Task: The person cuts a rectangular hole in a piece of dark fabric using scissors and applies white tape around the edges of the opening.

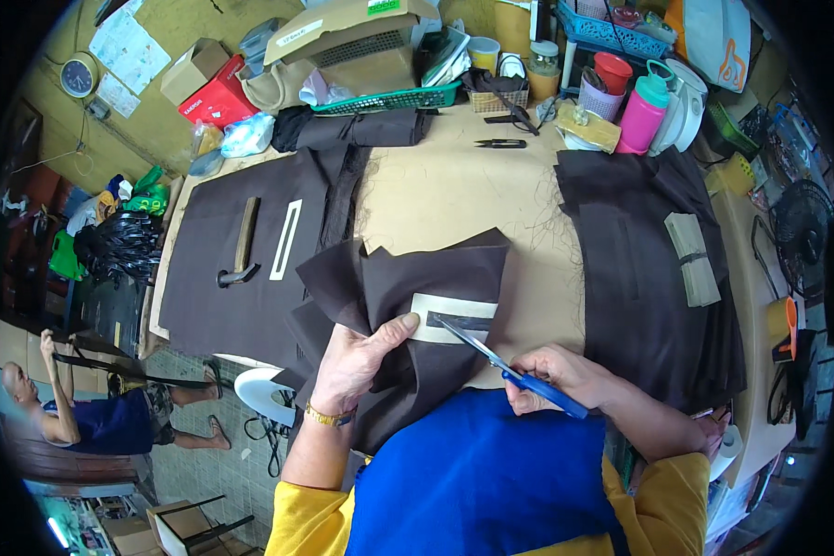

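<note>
My left hand (347, 366) grips a bunched piece of dark brown fabric (468, 264), its thumb pressing beside a cream rectangular patch (423, 304). Inside that patch lies a narrow dark rectangle. Blue-handled scissors (539, 385) are in my right hand (574, 371), fingers wrapped round the handles. Their tips rest at the left end of the dark rectangle; whether they are through the cloth I cannot tell. A thin white rectangular frame (287, 239) and a hammer (246, 233) with a wooden handle lie on the dark fabric stack (195, 255) to the left.
On the right is another dark fabric stack (612, 306) carrying a tied bundle of greenish strips (691, 259). Small black thread snips (500, 144) lie farther back on the table (454, 185). A pink bottle (641, 120), baskets and boxes line the back. Another person (102, 412) stands at far left.
</note>
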Demonstrator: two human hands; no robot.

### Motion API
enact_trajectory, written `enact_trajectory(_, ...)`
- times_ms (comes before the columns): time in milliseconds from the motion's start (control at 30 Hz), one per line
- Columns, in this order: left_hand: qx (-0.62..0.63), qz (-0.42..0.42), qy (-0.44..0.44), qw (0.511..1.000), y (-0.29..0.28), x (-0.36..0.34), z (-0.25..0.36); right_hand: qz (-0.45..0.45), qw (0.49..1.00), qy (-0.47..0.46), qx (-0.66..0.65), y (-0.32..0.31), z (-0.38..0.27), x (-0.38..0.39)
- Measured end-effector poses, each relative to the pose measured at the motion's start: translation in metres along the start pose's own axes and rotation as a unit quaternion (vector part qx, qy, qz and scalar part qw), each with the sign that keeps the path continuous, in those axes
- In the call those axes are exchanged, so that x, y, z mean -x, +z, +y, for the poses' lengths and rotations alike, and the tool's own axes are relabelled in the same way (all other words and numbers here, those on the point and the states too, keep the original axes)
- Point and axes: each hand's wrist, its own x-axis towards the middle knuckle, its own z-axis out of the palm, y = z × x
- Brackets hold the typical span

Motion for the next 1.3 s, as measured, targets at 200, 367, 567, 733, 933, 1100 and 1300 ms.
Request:
enact_trajectory(200, -0.03, -0.006, 0.019, 0.999, 0.005, 0.003, 0.007, -0.022, 0.999, 0.007, -0.023, 0.0, -0.001, -0.006)
enact_trajectory(367, -0.022, -0.011, 0.033, 0.999, 0.006, 0.003, 0.006, 0.009, 0.999, -0.027, 0.027, 0.007, -0.015, -0.011)
enact_trajectory(567, -0.03, 0.028, 0.059, 0.997, 0.006, 0.002, 0.003, 0.052, 0.989, -0.045, 0.128, 0.009, -0.008, -0.017)
enact_trajectory(733, -0.008, 0.015, 0.008, 1.0, 0.006, 0.004, 0.005, 0.029, 0.995, -0.059, 0.069, 0.012, -0.006, -0.022)
enact_trajectory(933, 0.025, 0.018, -0.011, 0.999, 0.009, 0.007, 0.008, 0.003, 0.996, -0.092, 0.017, 0.015, -0.01, -0.027)
enact_trajectory(1100, 0.027, 0.023, -0.002, 0.999, 0.007, 0.008, 0.008, 0.021, 0.995, -0.092, 0.039, 0.019, -0.01, -0.03)
enact_trajectory(1300, 0.021, 0.015, 0.033, 0.999, 0.009, 0.01, 0.009, 0.049, 0.993, -0.088, 0.064, 0.02, -0.007, -0.034)
